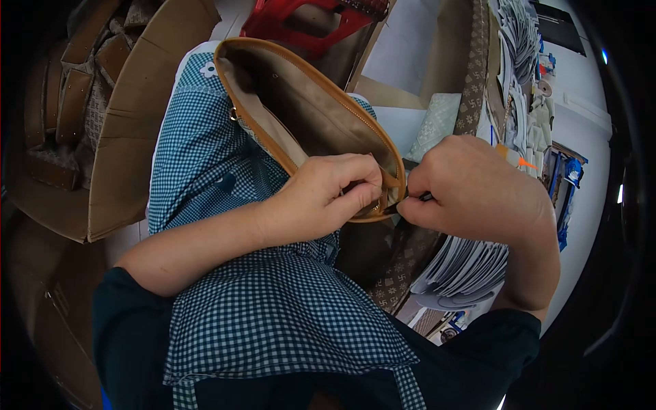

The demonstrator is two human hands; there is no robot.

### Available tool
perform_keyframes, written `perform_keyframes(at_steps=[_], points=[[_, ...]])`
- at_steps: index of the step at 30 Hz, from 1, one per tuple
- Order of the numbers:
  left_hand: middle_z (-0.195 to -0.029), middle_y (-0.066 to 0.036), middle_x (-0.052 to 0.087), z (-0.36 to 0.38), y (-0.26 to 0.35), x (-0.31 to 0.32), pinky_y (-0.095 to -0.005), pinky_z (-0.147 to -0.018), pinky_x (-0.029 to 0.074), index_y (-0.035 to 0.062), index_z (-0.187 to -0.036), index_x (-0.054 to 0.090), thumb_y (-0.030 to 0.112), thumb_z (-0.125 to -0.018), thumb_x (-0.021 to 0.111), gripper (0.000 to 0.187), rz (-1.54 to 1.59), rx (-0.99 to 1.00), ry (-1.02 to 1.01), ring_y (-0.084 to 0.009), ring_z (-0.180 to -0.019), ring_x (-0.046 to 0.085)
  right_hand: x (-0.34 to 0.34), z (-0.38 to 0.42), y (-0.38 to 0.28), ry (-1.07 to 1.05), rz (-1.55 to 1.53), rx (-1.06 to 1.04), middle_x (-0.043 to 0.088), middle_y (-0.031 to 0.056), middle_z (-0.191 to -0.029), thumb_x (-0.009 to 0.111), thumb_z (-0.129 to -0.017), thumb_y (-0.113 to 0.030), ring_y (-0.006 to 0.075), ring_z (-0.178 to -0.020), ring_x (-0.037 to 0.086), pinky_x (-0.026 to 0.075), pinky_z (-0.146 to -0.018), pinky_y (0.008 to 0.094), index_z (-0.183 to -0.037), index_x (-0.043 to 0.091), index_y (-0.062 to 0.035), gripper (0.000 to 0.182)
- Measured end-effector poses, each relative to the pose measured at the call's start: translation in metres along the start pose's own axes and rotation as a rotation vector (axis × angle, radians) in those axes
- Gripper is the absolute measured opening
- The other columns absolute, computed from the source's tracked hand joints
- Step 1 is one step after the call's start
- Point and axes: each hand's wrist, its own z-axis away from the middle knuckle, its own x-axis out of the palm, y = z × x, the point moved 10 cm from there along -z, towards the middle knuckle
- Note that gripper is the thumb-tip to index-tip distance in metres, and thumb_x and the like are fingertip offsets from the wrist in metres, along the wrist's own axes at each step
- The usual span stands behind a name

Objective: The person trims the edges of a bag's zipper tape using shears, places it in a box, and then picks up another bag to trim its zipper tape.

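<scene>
Checked apron (273, 314) nearest the camera, covering the lap, dark sleeves either side. Both forearms reach away from the body and meet at the near end of a tan bag (307, 116). Left hand (321, 195) is curled closed, fingers pinching the bag's rim right at that end, thumb on top; a bit of metal hardware seems to sit under the fingertips, too hidden to say what. Right hand (471, 188) is also closed, thumb and forefinger pinched on something small and dark (425, 197), maybe a zip pull or thin tool, cannot tell which. The 2 pinch points are just beside each other, nearly touching, right hand's to the right of the left's. Bag lies open-mouthed on the apron, its long axis running from the hands up and left, away from the body; beige lining visible, zip tape along the right rim. So the bag's whole length is beyond the left hand, and the left is the nearer one to it. Under the right wrist: stack of grey cut pieces (458, 270). Farther out, cardboard box (130, 130) of brown parts on the left, red stool (307, 20) past the bag's far end.
</scene>
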Motion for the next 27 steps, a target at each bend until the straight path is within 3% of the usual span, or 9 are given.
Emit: perform_keyframes(at_steps=[6,9,15,18,21,24,25,27], points=[[-0.08,-0.002,0.057,0.0,0.0,-0.001,-0.0234,-0.063,0.048,0.0035,-0.086,0.056,0.006,-0.095,0.057,0.009,-0.037,-0.015,-0.007,-0.0082,-0.072,0.057,0.005,0.002,0.005,-0.093,-0.012,0.056,0.056,0.0131,-0.053,0.065,-0.08,-0.017,0.0272,-0.049,0.058,0.046,-0.052,0.0376,-0.064,0.067,-0.0014,0.022],[-0.079,-0.001,0.057,0.0,0.0,-0.001,-0.0224,-0.062,0.047,0.0032,-0.088,0.056,0.007,-0.097,0.056,0.009,-0.065,-0.003,-0.02,-0.0071,-0.07,0.055,0.004,0.004,0.003,-0.052,-0.057,-0.017,0.055,0.0133,-0.052,0.064,-0.08,-0.016,0.0271,-0.048,0.057,0.045,-0.052,0.0378,-0.064,0.067,-0.0014,0.022],[-0.077,-0.003,0.062,0.002,-0.013,-0.004,-0.0249,-0.062,0.051,0.0013,-0.091,0.058,0.01,-0.095,0.056,0.01,0.24,-0.189,0.069,-0.0084,-0.069,0.06,0.006,0.007,0.009,-0.054,-0.043,0.007,0.054,0.0133,-0.052,0.065,-0.08,-0.017,0.0275,-0.048,0.056,0.044,-0.051,0.0382,-0.064,0.066,-0.001,0.023],[-0.077,-0.004,0.063,0.004,-0.017,-0.006,-0.0262,-0.063,0.052,0.0017,-0.093,0.058,0.013,-0.095,0.058,0.012,0.222,-0.198,0.086,-0.0101,-0.071,0.062,0.0,0.01,0.008,-0.047,-0.041,0.023,0.055,0.0137,-0.053,0.065,-0.08,-0.019,0.0279,-0.049,0.056,0.045,-0.051,0.0386,-0.066,0.066,-0.0006,0.023],[-0.081,-0.005,0.064,0.004,0.005,-0.011,-0.0268,-0.064,0.052,0.0027,-0.095,0.059,0.02,-0.093,0.063,0.018,-0.066,-0.046,0.05,-0.0121,-0.073,0.063,-0.013,0.019,0.018,0.005,-0.127,0.069,0.058,0.0196,-0.06,0.063,-0.08,-0.023,0.0362,-0.059,0.061,0.049,-0.058,0.0433,-0.07,0.067,0.0041,0.029],[-0.092,-0.009,0.065,0.007,0.023,-0.012,-0.0311,-0.067,0.053,0.0042,-0.103,0.059,0.029,-0.083,0.075,0.035,-0.472,0.084,0.03,-0.0217,-0.077,0.065,-0.027,0.036,0.034,0.223,-0.358,0.084,0.058,0.0174,-0.06,0.066,-0.081,-0.021,0.0287,-0.054,0.059,0.046,-0.054,0.0369,-0.076,0.069,0.0038,0.026],[-0.093,-0.011,0.066,0.007,0.022,-0.01,-0.0342,-0.07,0.054,0.0046,-0.106,0.059,0.025,-0.082,0.074,0.035,-0.517,0.022,0.008,-0.0264,-0.083,0.067,-0.031,0.043,0.042,0.286,-0.455,0.126,0.057,0.0153,-0.059,0.066,-0.081,-0.02,0.0243,-0.053,0.057,0.045,-0.053,0.0346,-0.078,0.069,0.0037,0.024],[-0.095,-0.012,0.066,0.006,0.033,-0.011,-0.0354,-0.071,0.055,0.0045,-0.106,0.059,0.02,-0.084,0.072,0.03,-0.623,0.09,0.045,-0.0277,-0.087,0.067,-0.031,0.053,0.055,0.417,-0.654,0.17,0.055,0.0111,-0.057,0.066,-0.083,-0.017,0.0156,-0.051,0.054,0.042,-0.051,0.0298,-0.082,0.07,0.0034,0.02]])
